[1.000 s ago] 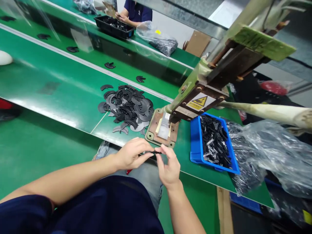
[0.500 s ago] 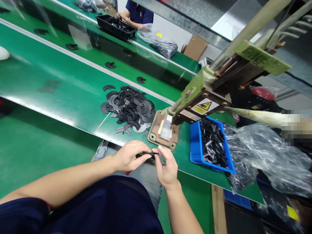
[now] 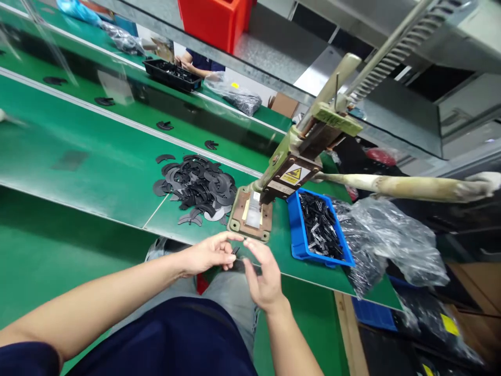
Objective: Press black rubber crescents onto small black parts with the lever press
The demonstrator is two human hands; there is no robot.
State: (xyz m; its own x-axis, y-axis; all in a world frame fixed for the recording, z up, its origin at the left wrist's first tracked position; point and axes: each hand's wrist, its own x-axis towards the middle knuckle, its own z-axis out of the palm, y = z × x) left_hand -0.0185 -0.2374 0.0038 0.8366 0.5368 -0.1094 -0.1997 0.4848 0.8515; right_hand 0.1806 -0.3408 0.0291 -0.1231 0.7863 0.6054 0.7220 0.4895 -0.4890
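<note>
My left hand (image 3: pixel 213 253) is closed with thumb and fingers pinching a small black plastic part (image 3: pixel 235 251), mostly hidden by the fingers. Facing it, my right hand (image 3: pixel 266 274) has its thumb and fingers apart, its fingertips close to those of the left; no held thing shows clearly in it. Both hands are above my lap, just in front of the bench edge. Beyond them stands a green hand press (image 3: pixel 289 156) with a metal base plate (image 3: pixel 236 225). Left of the press lies a pile of dark curved parts (image 3: pixel 199 185).
A blue bin (image 3: pixel 298 245) of small black parts stands right of the press, beside clear plastic bags (image 3: pixel 391 235). The press lever (image 3: pixel 391 185) sticks out to the right. Several black parts lie on the belt behind. Across it, a person's hands (image 3: pixel 186 62) work near a black tray (image 3: pixel 172 78).
My hands were together on a black part; now the right thumb and fingers have spread while the left keeps a small black part. The view has shifted, showing a red bin above.
</note>
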